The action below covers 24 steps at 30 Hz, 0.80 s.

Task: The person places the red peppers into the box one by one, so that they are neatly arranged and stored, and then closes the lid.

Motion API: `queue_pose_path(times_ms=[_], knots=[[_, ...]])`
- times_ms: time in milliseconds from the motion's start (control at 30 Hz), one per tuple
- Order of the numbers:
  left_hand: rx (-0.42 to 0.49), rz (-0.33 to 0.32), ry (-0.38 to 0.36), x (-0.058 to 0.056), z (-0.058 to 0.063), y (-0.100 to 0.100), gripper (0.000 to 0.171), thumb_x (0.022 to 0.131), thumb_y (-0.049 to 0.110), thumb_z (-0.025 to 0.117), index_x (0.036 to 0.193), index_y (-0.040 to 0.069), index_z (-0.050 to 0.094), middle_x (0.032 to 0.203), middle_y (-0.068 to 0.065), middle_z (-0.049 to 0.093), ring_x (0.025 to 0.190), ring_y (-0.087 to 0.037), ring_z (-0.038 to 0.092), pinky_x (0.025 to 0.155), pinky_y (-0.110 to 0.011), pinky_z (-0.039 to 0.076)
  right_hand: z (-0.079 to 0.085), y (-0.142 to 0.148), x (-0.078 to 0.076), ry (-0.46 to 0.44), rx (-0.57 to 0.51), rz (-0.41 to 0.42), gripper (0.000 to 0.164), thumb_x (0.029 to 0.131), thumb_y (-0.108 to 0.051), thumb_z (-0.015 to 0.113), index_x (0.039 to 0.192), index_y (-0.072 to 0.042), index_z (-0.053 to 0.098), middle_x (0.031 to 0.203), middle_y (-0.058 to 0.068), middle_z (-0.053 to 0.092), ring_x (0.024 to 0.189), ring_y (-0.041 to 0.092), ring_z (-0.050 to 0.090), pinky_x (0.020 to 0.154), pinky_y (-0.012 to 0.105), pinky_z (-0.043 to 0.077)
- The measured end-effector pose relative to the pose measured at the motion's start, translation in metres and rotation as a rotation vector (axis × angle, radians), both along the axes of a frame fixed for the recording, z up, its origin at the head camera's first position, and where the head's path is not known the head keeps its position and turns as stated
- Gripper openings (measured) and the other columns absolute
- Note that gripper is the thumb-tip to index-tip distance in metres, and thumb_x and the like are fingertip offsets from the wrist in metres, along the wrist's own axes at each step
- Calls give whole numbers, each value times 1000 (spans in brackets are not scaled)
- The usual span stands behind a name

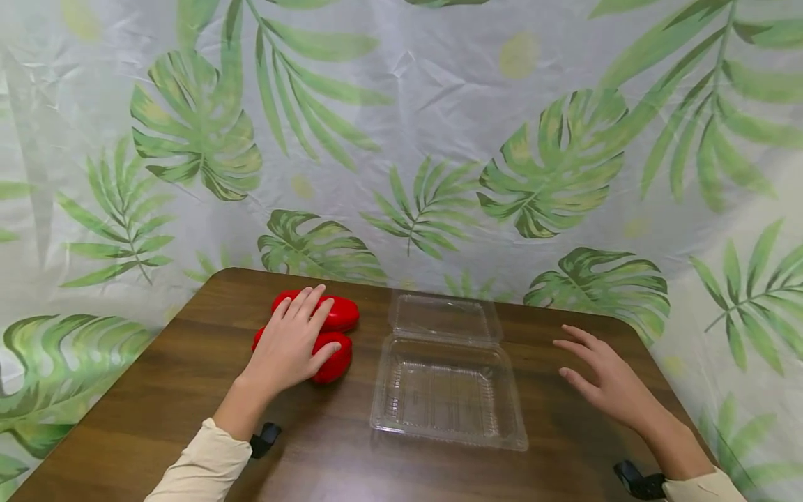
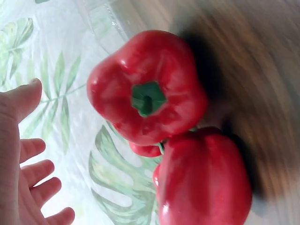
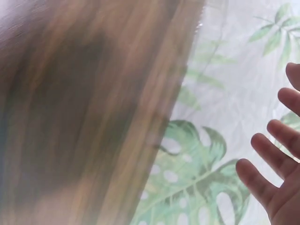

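Observation:
Several red bell peppers (image 1: pixel 334 364) lie grouped at the left of the wooden table, partly covered by my left hand (image 1: pixel 291 341) in the head view. In the left wrist view that hand's spread fingers stand apart from the peppers. One bell pepper (image 2: pixel 147 89) turns its green stem to the camera, and another bell pepper (image 2: pixel 204 183) lies beside it. Right of them an empty clear plastic box (image 1: pixel 448 390) sits with its hinged lid (image 1: pixel 447 317) laid back. Over the table's right side, my right hand (image 1: pixel 605 383) hovers with fingers extended, holding nothing.
The brown wooden table (image 1: pixel 326 453) has rounded far corners. A leaf-patterned cloth (image 1: pixel 433 125) hangs right behind and around it. Black straps (image 1: pixel 266 439) are worn at both wrists, below beige sleeves.

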<state>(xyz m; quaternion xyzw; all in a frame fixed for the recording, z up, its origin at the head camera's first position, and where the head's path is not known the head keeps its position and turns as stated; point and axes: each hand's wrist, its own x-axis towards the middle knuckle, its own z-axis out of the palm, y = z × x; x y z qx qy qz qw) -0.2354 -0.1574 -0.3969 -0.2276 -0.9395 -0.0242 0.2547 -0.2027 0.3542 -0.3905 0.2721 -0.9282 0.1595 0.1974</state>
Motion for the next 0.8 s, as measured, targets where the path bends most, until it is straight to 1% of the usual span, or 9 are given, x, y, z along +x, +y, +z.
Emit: queue_pose_path(times_ms=[67, 200, 367, 467, 533, 600, 700, 767, 800], knots=[[-5, -8, 12, 0, 0, -4, 72, 84, 42, 73, 142, 7, 51, 153, -17, 44, 139, -38, 43, 114, -57, 35, -3, 5, 3, 4, 7, -1, 48, 83, -10, 77, 128, -6, 62, 143, 24, 49, 123, 48, 49, 88, 59, 42], [-8, -22, 19, 1, -3, -9, 73, 83, 41, 74, 142, 5, 51, 151, -18, 46, 137, -38, 45, 113, -58, 36, -4, 9, 7, 19, 24, -25, 49, 84, -12, 76, 130, -9, 61, 143, 22, 50, 123, 44, 50, 88, 53, 42], [-19, -35, 12, 4, -6, -10, 71, 84, 40, 74, 141, 4, 53, 149, -19, 49, 135, -38, 48, 112, -57, 39, -4, 9, 9, 24, 57, -42, 45, 89, -13, 72, 132, -11, 59, 141, 16, 54, 121, 37, 54, 92, 31, 42], [-19, -53, 15, 5, -8, -9, 68, 84, 40, 73, 139, 4, 54, 147, -18, 51, 134, -38, 50, 111, -56, 41, -5, 9, 10, 25, 75, -43, 43, 88, -11, 72, 130, -10, 61, 133, 13, 59, 116, 32, 57, 90, 31, 45], [-11, -74, 21, 6, -9, -9, 66, 85, 39, 73, 137, 4, 56, 146, -18, 52, 131, -38, 52, 109, -55, 43, -6, 9, 11, 34, 77, -33, 42, 87, -11, 74, 126, -9, 63, 126, 10, 62, 112, 31, 59, 85, 40, 48], [0, -96, 22, 7, -9, -8, 63, 85, 37, 74, 136, 4, 57, 145, -17, 54, 129, -38, 55, 108, -54, 45, -8, 7, 11, 46, 64, -26, 41, 84, -10, 77, 123, -10, 64, 119, 6, 63, 106, 27, 60, 81, 45, 50], [4, -115, 30, 10, -11, -8, 61, 84, 35, 75, 134, 4, 60, 142, -17, 57, 126, -36, 58, 104, -52, 48, -12, 2, 14, 28, 19, 3, 42, 81, -10, 79, 121, -13, 65, 115, 1, 63, 104, 21, 60, 81, 37, 52], [-3, -121, 42, 12, -14, -8, 60, 82, 34, 76, 132, 4, 61, 140, -16, 59, 124, -35, 59, 102, -51, 50, -12, -1, 15, -12, -2, 11, 45, 82, -12, 79, 123, -16, 64, 117, -2, 62, 107, 13, 59, 84, 32, 51], [-10, -126, 49, 13, -15, -7, 59, 82, 34, 77, 131, 4, 62, 138, -16, 60, 123, -35, 60, 101, -51, 51, -13, -3, 16, -41, -10, 14, 47, 82, -14, 79, 126, -17, 63, 120, -3, 62, 109, 10, 57, 85, 31, 51]])
